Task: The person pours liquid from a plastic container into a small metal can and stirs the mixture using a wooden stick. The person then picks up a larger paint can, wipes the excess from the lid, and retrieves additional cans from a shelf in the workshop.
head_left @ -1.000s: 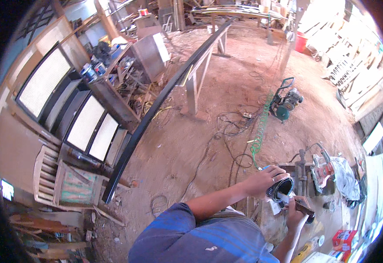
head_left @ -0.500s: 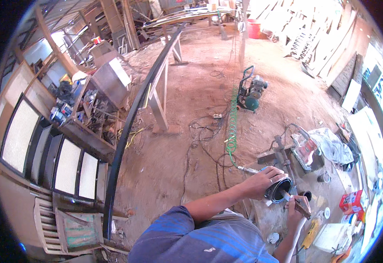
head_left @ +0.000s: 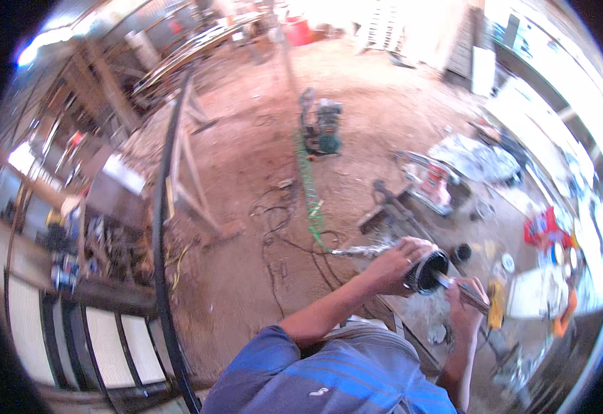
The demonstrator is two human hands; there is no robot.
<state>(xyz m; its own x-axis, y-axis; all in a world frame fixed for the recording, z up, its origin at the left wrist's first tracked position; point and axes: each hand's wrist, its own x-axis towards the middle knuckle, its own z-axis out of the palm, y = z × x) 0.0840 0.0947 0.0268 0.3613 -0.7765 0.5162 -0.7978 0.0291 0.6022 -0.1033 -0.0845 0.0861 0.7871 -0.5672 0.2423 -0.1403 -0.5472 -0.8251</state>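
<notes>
My left hand point(head_left: 403, 263) is wrapped around a round paint can point(head_left: 415, 277), tilted with its mouth toward the right. The can's inside looks black and its rim is smeared. My right hand point(head_left: 463, 309) grips a paintbrush point(head_left: 476, 299) by its brown handle. The brush's tip is at the can's mouth, partly inside; how deep it goes I cannot tell. Just beyond the can stands a small dark cup point(head_left: 461, 252). A yellow tool point(head_left: 496, 305) lies to the right of my right hand.
A long black beam point(head_left: 161, 228) rests on a wooden trestle point(head_left: 194, 200) at left. Ahead stands a compressor point(head_left: 325, 131) with a green coiled hose point(head_left: 309, 190); cables trail across the dirt floor. At right are a red power tool point(head_left: 436, 185), a white jerrycan point(head_left: 536, 293) and a red package point(head_left: 544, 228).
The whole view has swung to the right, so the compressor and beam now appear further left. Both hands keep their hold on the can and the brush, which stays at the can's mouth.
</notes>
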